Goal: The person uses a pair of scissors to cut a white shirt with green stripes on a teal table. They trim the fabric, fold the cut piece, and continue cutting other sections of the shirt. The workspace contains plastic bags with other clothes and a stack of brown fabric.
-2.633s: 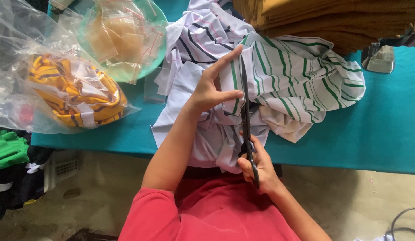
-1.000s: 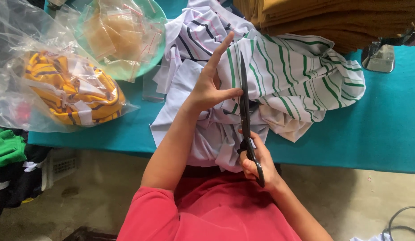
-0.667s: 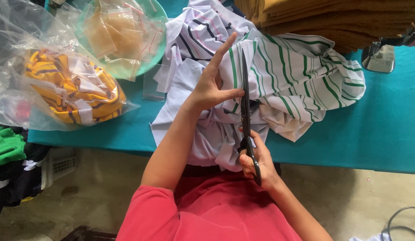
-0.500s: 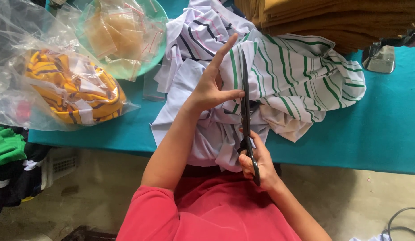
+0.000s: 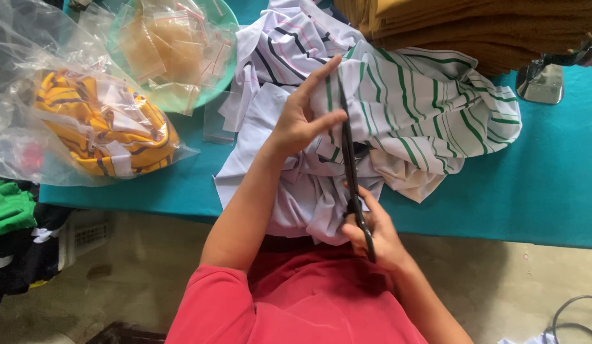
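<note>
— Head view, looking straight down: what are the two hands doing?

— The right hand (image 5: 375,232) is closed around the handles of a pair of dark scissors (image 5: 351,167), whose long blades point away from the person and lie against the striped fabric. The left hand (image 5: 302,114) rests on that cloth just left of the blades, fingers stretched and together, thumb pressed toward the blades; it pins the cloth rather than gripping it.

— Where is the cloth?

— The white fabric with green stripes (image 5: 429,108) lies bunched on the teal worktop (image 5: 538,185), with part of it spilling over the near edge toward the person's red shirt (image 5: 309,299). Another white piece with dark and pink stripes (image 5: 283,38) sits behind it, touching it.

— And around that?

— To the left, a clear plastic bag holding yellow striped cloth (image 5: 98,127) lies on the worktop. Behind it is a green bowl (image 5: 223,70) filled with small clear bags. A stack of folded mustard fabric (image 5: 487,25) sits at the far right, and green cloth (image 5: 9,207) hangs below the worktop's left end.
</note>
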